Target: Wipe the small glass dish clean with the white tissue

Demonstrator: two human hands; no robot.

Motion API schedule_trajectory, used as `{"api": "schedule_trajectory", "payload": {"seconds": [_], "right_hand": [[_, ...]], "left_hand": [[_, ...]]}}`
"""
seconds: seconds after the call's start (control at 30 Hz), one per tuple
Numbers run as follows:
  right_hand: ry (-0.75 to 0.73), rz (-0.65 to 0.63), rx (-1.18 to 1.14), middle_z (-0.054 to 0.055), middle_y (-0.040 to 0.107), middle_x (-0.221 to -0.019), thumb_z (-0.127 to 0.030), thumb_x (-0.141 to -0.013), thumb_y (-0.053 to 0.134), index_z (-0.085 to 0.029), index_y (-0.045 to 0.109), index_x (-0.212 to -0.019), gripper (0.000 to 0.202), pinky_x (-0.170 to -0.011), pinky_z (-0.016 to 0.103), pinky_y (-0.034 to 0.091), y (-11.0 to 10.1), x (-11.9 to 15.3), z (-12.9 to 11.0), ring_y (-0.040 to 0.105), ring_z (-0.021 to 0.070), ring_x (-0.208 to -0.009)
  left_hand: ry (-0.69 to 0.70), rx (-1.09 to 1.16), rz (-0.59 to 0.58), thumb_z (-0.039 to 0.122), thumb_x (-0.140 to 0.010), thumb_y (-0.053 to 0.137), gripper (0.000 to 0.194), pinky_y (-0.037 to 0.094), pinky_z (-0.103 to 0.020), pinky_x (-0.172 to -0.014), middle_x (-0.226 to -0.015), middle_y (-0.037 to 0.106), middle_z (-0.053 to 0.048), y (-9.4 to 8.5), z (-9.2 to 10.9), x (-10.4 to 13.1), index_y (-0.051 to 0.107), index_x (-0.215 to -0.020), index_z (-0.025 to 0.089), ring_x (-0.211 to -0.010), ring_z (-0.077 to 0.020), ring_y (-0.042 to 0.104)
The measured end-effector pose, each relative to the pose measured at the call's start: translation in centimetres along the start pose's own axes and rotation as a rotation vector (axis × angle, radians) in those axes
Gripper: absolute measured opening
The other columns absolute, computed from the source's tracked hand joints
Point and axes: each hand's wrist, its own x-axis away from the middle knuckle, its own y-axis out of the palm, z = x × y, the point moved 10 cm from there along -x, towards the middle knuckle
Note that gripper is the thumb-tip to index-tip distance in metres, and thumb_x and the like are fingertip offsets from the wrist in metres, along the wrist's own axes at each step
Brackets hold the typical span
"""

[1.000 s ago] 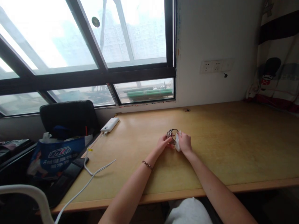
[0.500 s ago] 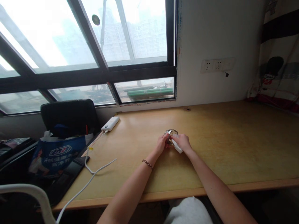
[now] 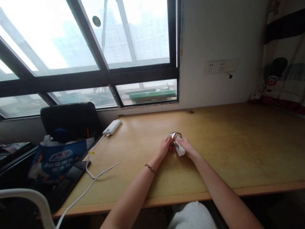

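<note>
My left hand (image 3: 165, 147) grips a small shiny metal object (image 3: 174, 137), perhaps a watch, just above the middle of the wooden desk (image 3: 238, 149). A beaded bracelet (image 3: 150, 168) circles my left wrist. My right hand (image 3: 188, 147) pinches a small white wipe (image 3: 179, 150) and presses it against the metal object. The two hands touch around it, so most of the object is hidden by fingers.
A white power bank (image 3: 112, 127) lies near the window with its white cable (image 3: 95, 176) trailing off the desk's left edge. A black chair (image 3: 70, 119) holds a blue bag (image 3: 56, 159). Wall sockets (image 3: 218, 66) sit above the desk; fabric hangs at the right.
My right hand has slid the white wipe from the object's right side in over it. The left hand keeps its hold in the same spot.
</note>
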Motion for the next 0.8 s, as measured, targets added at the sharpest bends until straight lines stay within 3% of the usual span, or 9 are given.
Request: {"api": "schedule_trajectory", "payload": {"seconds": [0.1, 0.2, 0.27, 0.37, 0.5, 0.63, 0.8], "right_hand": [[0.122, -0.164, -0.203, 0.004, 0.061, -0.055, -0.021, -0.069, 0.050, -0.010, 0.061, -0.074, 0.016, -0.045, 0.021, 0.041, 2.0, 0.8, 0.4, 0.054, 0.0129, -0.047], [0.121, -0.190, -0.205, 0.004, 0.062, -0.054, -0.015, -0.064, 0.052, -0.010, 0.062, -0.073, 0.014, -0.044, 0.021, 0.040, 2.2, 0.8, 0.4, 0.053, 0.0124, -0.046], [0.090, -0.133, -0.107, 0.004, 0.063, -0.056, -0.016, -0.062, 0.054, -0.010, 0.062, -0.072, 0.014, -0.046, 0.021, 0.040, 1.4, 0.4, 0.6, 0.055, 0.0138, -0.049], [0.032, 0.049, 0.230, 0.007, 0.064, -0.059, -0.022, -0.063, 0.055, -0.011, 0.063, -0.068, 0.014, -0.049, 0.022, 0.039, -1.0, -0.1, 0.4, 0.057, 0.0168, -0.057], [-0.195, 0.257, 0.671, 0.011, 0.065, -0.074, -0.029, -0.071, 0.051, -0.012, 0.061, -0.081, 0.022, -0.056, 0.022, 0.038, -2.5, 0.7, -3.1, 0.059, 0.0190, -0.069], [-0.429, 0.229, 0.826, 0.011, 0.065, -0.076, -0.034, -0.080, 0.042, -0.013, 0.055, -0.095, 0.029, -0.059, 0.023, 0.037, -1.2, 2.0, -5.8, 0.059, 0.0186, -0.071], [-0.460, 0.186, 0.799, 0.009, 0.064, -0.070, -0.037, -0.083, 0.036, -0.015, 0.059, -0.084, 0.031, -0.057, 0.022, 0.035, -1.0, 1.8, -5.8, 0.059, 0.0171, -0.066]], "left_hand": [[0.002, 0.025, -0.004, 0.056, -0.069, 0.048, 0.053, 0.032, -0.019, -0.043, -0.064, 0.057, -0.003, 0.1, 0.2, 0.0, 0.059, -0.093, 0.010, -0.044, -0.0065, 0.042], [0.026, 0.017, -0.050, 0.045, -0.061, 0.063, 0.051, 0.036, -0.019, -0.047, -0.068, 0.058, -0.003, 0.8, 0.8, 0.2, 0.057, -0.097, 0.011, -0.049, -0.0074, 0.045], [0.045, 0.010, -0.076, 0.038, -0.057, 0.068, 0.049, 0.038, -0.020, -0.050, -0.071, 0.058, -0.003, 1.1, 1.3, 0.5, 0.057, -0.096, 0.011, -0.053, -0.0086, 0.048], [0.052, -0.036, -0.067, 0.033, -0.060, 0.066, 0.040, 0.038, -0.019, -0.048, -0.066, 0.058, -0.002, 1.1, 1.6, 0.7, 0.058, -0.091, 0.010, -0.051, -0.0080, 0.047], [0.007, -0.077, -0.038, 0.030, -0.063, 0.060, 0.029, 0.031, -0.018, -0.039, -0.054, 0.055, 0.000, 0.6, 1.3, 0.6, 0.061, -0.082, 0.009, -0.040, -0.0056, 0.039], [-0.035, -0.051, -0.086, 0.035, -0.066, 0.054, 0.027, 0.025, -0.018, -0.032, -0.056, 0.059, -0.003, 0.6, 0.5, 0.5, 0.061, -0.070, 0.009, -0.034, -0.0046, 0.037], [-0.088, 0.036, -0.103, 0.058, -0.070, 0.042, 0.053, 0.034, -0.019, -0.035, -0.054, 0.059, -0.007, 0.6, -0.4, 0.5, 0.061, -0.069, 0.008, -0.036, -0.0084, 0.046]]}}
